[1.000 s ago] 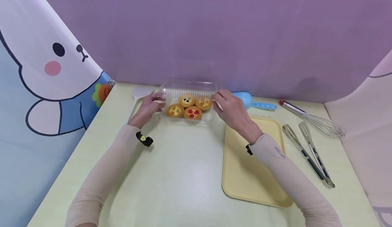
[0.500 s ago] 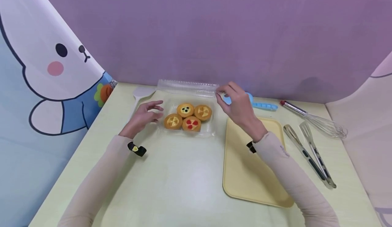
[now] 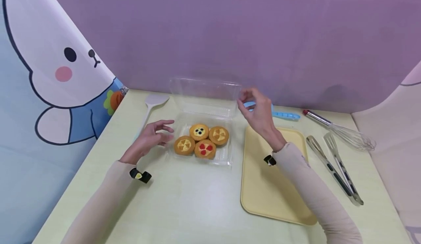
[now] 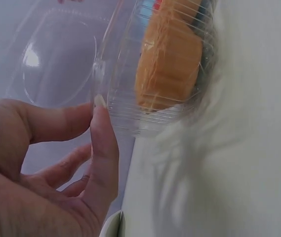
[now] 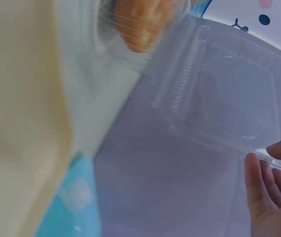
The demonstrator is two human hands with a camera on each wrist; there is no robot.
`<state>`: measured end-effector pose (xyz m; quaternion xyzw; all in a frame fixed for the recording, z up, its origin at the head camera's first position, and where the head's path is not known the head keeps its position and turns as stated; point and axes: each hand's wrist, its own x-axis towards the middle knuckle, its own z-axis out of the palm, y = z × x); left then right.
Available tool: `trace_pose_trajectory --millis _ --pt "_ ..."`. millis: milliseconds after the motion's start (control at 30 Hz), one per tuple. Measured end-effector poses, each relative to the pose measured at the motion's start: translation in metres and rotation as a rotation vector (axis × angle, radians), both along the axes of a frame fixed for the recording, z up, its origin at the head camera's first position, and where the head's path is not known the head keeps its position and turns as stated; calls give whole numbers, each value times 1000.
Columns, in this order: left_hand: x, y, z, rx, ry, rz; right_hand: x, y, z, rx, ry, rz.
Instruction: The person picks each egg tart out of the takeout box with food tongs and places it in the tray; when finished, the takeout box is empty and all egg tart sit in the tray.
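A clear plastic clamshell container holds several small round tarts with yellow, red and dark toppings. Its hinged lid stands raised at the far side, before the purple cloth. At the base's left edge is my left hand; in the left wrist view its thumb and index finger pinch the rim. My right hand is up at the lid's right edge. The right wrist view shows its thumb and fingertips pinching the lid's corner.
A yellow tray lies right of the container. Behind it is a blue scoop, partly hidden by my right hand. Farther right are a whisk and metal tongs. A pale spatula lies at the left.
The container has slid nearer to me. Its lid has swung up and back off the tarts. My left hand has come nearer with the base, while the right stayed at the lid's edge.
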<state>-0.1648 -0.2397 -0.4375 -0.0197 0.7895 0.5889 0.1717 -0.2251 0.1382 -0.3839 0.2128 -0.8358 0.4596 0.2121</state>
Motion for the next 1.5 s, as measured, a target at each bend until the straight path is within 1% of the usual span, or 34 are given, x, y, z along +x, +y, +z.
trace_pose_trajectory --millis 233,433,633,833,1167,1333,1500 --pt "15 -1 1 -12 -26 -24 -4 2 -27 -1 -195 -23" --pt "23 -2 0 -8 -41 -33 -7 3 -39 -66 -340 14" --pt "26 -3 0 2 -48 -44 -12 4 -45 -104 -446 30" --pt "29 -3 2 -1 -44 -50 -15 6 -48 -170 -543 44" --pt "33 -3 5 -1 -35 -57 -20 5 -52 -278 -717 27" --pt "35 -3 6 -3 -30 -64 -21 6 -55 -294 -805 26" --pt "37 -3 7 9 -26 -67 -21 8 -56 -324 -860 40"
